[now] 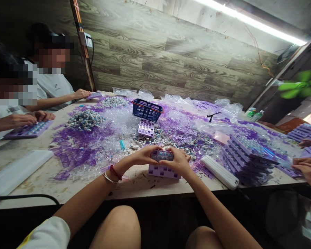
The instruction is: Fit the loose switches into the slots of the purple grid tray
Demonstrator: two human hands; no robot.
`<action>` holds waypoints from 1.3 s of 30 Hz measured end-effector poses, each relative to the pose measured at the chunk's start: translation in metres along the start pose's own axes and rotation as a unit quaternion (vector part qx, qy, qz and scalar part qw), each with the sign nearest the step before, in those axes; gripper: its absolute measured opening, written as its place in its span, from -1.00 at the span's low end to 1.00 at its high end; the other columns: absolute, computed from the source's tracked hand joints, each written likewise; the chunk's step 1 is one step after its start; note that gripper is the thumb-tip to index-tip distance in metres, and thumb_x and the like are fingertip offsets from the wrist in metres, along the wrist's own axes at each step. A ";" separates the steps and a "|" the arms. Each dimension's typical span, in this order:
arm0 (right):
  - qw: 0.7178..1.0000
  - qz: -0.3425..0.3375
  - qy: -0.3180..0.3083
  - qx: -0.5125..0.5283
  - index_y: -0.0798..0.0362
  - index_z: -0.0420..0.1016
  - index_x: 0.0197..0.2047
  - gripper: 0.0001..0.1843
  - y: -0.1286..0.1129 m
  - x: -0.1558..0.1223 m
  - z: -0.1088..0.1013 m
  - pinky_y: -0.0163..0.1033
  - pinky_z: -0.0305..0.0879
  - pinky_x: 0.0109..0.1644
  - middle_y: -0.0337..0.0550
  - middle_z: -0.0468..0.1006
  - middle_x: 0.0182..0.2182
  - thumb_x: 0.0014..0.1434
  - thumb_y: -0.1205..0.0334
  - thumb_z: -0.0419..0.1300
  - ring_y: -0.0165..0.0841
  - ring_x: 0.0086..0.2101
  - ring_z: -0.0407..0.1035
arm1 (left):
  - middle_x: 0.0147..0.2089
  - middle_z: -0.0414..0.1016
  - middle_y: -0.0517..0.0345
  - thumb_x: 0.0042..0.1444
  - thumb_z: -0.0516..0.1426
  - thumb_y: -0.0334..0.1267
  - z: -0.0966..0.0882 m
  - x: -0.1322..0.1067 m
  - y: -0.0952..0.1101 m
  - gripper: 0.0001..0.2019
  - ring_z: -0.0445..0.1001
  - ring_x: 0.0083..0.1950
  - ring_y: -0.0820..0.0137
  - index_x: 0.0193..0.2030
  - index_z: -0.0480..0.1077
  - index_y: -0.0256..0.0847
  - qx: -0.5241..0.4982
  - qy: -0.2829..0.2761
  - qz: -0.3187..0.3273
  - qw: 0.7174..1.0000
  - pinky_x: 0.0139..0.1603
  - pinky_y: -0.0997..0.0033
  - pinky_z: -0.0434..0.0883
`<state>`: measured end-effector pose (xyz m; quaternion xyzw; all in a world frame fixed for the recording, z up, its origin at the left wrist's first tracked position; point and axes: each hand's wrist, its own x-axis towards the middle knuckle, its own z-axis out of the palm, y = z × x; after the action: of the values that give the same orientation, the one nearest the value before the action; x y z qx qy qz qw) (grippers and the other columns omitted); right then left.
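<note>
In the middle of the head view, at the table's near edge, my left hand [146, 154] and my right hand [180, 162] face each other. Their thumbs and fingers close on the two ends of a translucent rectangular plastic piece [162, 155] with bluish bits showing through it. Just beneath lies a light purple panel with square holes [160, 171], partly covered by my right hand. Whether the piece touches the panel I cannot tell. Beyond my hands, another purple holed panel [146, 128] leans against a dark blue basket [147, 110].
Loose purple plastic pieces [77, 145] and a heap of small white and blue parts [85, 120] spread across the table. To my right are a white bar-shaped case [220, 172] and stacked purple panels [246, 159]. Co-workers' hands [26, 121] are at the left; another hand [309, 169] is at the right.
</note>
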<state>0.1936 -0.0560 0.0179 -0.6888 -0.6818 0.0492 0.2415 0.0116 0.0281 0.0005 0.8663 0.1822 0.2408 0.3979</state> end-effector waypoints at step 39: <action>0.999 -0.030 -0.040 -0.010 -0.05 0.44 -0.07 -0.48 0.007 0.004 -0.001 -0.15 0.03 -0.13 -0.14 0.49 -0.17 -0.12 -0.03 0.33 -0.10 -0.08 0.24 | -0.13 0.41 0.11 -0.11 0.26 -0.20 0.002 0.000 0.004 -0.53 0.37 -0.14 0.29 -0.02 0.31 -0.26 0.016 0.016 -0.030 0.999 -0.20 0.40 0.30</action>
<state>0.2006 -0.0521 0.0174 -0.6681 -0.7116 0.0620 0.2085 0.0132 0.0250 0.0025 0.8628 0.2181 0.2397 0.3881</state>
